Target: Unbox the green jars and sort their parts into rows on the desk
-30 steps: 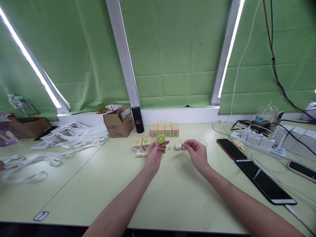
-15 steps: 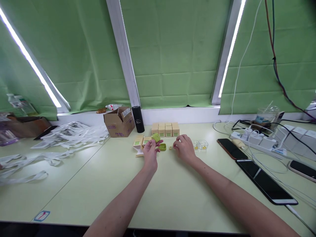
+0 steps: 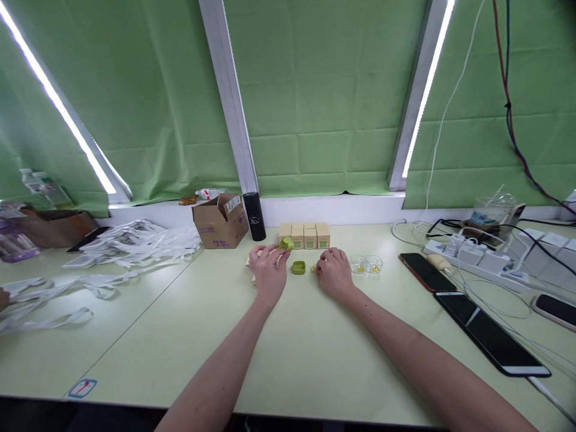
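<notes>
My left hand (image 3: 270, 271) pinches a small green square lid (image 3: 286, 243) by its edge, raised above the table and tilted. Just to the right of that hand, a matching green open case (image 3: 298, 267) rests on the table. My right hand (image 3: 333, 273) is low on the table, its fingers closed around a tiny yellowish piece (image 3: 314, 269) that they mostly cover. Beside it stand two clear little containers (image 3: 366, 264) with small yellow bits inside. Small cardboard boxes (image 3: 250, 262) sit largely hidden behind my left hand.
A row of several small tan boxes (image 3: 310, 235) stands at the back, near a black bottle (image 3: 254, 217) and an open carton (image 3: 220, 222). White straps (image 3: 144, 243) spread out on the left, where another person's hand (image 3: 3, 299) shows. Phones (image 3: 490, 333) and a power strip (image 3: 477, 264) lie right.
My left hand has turned palm-down, tipping the green lid onto its side. My right hand's fingers have lowered over the tiny yellowish piece. The other person's hand shows more at the left edge.
</notes>
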A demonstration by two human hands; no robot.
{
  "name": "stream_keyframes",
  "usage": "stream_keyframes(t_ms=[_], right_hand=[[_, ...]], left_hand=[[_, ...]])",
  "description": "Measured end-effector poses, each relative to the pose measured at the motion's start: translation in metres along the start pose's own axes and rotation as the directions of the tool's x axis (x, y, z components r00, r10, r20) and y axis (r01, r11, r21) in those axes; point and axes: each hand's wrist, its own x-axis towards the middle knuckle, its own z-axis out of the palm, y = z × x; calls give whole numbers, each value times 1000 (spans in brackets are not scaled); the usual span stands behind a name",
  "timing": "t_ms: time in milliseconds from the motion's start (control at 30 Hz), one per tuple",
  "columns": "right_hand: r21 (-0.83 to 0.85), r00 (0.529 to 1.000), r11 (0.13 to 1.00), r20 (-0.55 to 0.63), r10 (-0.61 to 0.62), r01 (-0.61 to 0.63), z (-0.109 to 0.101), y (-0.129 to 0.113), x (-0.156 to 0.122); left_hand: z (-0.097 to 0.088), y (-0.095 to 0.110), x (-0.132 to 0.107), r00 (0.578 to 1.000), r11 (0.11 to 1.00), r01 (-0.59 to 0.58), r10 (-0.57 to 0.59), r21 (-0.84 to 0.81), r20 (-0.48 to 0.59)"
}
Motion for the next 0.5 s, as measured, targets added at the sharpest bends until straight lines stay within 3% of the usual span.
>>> stream_keyframes(t_ms=[300, 500], right_hand=[[109, 997, 994, -77, 23, -15, -5, -2, 0], [167, 1000, 986, 21, -10, 7, -2, -22, 11]], left_hand=[[-1, -12, -4, 966, 981, -115, 74, 157, 247], [0, -17, -5, 927, 966, -198, 129, 168, 351]])
